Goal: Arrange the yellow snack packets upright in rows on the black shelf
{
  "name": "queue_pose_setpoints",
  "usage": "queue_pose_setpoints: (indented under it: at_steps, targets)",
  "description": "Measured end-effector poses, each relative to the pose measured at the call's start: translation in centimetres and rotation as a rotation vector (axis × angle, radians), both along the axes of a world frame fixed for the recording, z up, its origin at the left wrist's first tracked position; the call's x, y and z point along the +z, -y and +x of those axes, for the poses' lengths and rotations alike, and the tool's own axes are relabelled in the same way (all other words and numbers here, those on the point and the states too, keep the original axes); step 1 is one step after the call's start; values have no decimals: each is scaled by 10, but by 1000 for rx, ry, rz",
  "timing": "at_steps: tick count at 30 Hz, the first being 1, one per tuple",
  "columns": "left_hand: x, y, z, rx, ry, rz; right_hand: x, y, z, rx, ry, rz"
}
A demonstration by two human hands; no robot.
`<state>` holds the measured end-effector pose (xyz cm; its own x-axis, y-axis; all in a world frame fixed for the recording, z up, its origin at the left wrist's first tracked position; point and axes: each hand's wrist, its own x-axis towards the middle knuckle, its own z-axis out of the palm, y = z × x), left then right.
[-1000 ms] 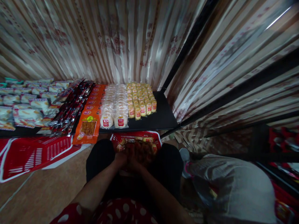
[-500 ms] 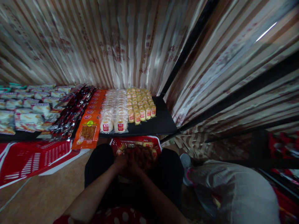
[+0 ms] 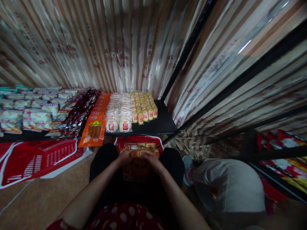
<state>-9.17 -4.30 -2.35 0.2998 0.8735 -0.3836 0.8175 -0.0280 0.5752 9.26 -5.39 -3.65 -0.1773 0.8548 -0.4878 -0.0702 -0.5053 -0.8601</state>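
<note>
Yellow and shiny, a row of small wrapped packets (image 3: 138, 154) is held between the left hand (image 3: 125, 157) and the right hand (image 3: 153, 160), at the near part of a red basket (image 3: 119, 141) placed between the knees. The fingers of both hands are partly curled, and the row is gripped from its two ends; how firmly it is pressed cannot be told, because the light is poor there. Whether the row is fully lifted from the basket is also not clear. Other yellow packets (image 3: 149, 145) are seen lying farther inside.

Each packet is judged to be light and rather soft, easily crushed, with a film which may be slippery. The hold is best taken at the outer sides, with flat fingers and an even, gentle squeeze, since the middle ones are kept only by pressure from their neighbours.

On the black shelf (image 3: 165, 119) beyond, similar standing packets (image 3: 144, 110) are arranged beside white round packs (image 3: 125, 125).
</note>
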Motion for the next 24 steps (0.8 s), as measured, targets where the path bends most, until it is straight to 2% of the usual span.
queue_pose_setpoints:
  at_steps: [4,8,14,18,21,24]
  targets:
    - [13,5,-2,27,113,101,30,-7,6,-137,-74,-82]
    - [23,11,-1,105,224,161,44,-10,7,-208,-135,-98]
    - [29,18,4,229,339,159,55,-16,4,-158,-166,-52]
    - [31,20,12,290,308,197,61,-20,-7,-156,-161,-1]
    - [36,18,20,387,303,207,59,-19,-20,-219,-129,95]
    - [44,14,27,503,296,215,48,-16,-33,-241,-98,200]
